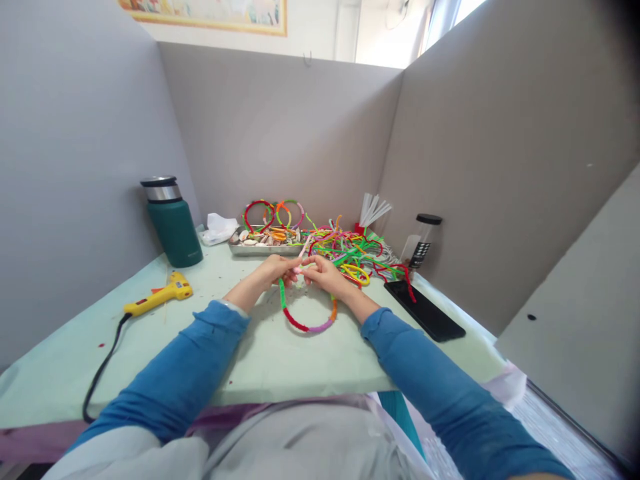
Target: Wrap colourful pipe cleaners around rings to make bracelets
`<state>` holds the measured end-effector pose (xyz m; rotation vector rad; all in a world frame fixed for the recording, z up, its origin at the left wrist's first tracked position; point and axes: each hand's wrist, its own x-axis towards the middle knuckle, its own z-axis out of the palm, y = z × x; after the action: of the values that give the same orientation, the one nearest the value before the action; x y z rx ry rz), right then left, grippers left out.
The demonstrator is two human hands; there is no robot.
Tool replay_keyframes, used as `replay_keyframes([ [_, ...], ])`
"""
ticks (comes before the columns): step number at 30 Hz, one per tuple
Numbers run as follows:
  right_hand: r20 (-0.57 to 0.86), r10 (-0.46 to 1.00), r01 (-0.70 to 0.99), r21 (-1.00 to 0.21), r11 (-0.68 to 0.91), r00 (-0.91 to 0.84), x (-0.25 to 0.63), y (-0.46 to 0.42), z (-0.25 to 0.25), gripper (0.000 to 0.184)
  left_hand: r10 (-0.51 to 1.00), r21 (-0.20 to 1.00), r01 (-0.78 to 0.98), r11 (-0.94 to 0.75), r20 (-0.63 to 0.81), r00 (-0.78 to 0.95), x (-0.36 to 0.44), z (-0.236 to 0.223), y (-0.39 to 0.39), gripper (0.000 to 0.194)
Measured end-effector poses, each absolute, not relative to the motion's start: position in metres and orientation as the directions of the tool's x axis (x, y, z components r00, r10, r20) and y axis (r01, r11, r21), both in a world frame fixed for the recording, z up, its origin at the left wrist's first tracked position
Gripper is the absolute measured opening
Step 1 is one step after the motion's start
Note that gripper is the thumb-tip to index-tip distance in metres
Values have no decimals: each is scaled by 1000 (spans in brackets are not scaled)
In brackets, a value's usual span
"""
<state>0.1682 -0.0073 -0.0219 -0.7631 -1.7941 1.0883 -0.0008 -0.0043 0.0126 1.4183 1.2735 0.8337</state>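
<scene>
1. Three gray partitions (280, 127), one pale-green-covered table (305, 367).
2. Two hands: left (277, 269) and right (325, 273), fingers of both pinched on one pink stem (305, 247) at the top of one multicolored hoop (295, 321), which hung between the forearms, above the table.
3. Left side: one green bottle (175, 230), one yellow glue gun (160, 297).
4. Back: one metal tray (265, 251), one pile of fuzzy stems (365, 250).
5. Right side: one black phone (425, 313).

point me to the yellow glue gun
In the head view, the yellow glue gun lies on the table's left side, just in front of the green bottle, its black cord trailing toward the near edge.
</scene>
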Motion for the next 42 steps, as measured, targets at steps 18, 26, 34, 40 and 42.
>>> replay_keyframes([
  [18,237,860,-98,-971,216,-453,177,-6,-17,36,682,479,487,-730,556,475,-8,15,6,30],
  [26,261,855,-93,-965,246,-448,175,-9,-14,38,766,567,515,-643,464,444,-8,15,3,25],
  [34,314,858,-113,-949,294,-407,176,-7,-16,37,830,610,562,-559,412,377,-6,15,1,34],
  [40,348,865,-106,-937,333,-362,174,-7,-14,33,889,726,522,-448,301,344,-1,14,-6,41],
  [42,358,867,-100,-933,346,-347,174,-8,-13,32,896,780,470,-414,258,360,1,15,-9,36],
])
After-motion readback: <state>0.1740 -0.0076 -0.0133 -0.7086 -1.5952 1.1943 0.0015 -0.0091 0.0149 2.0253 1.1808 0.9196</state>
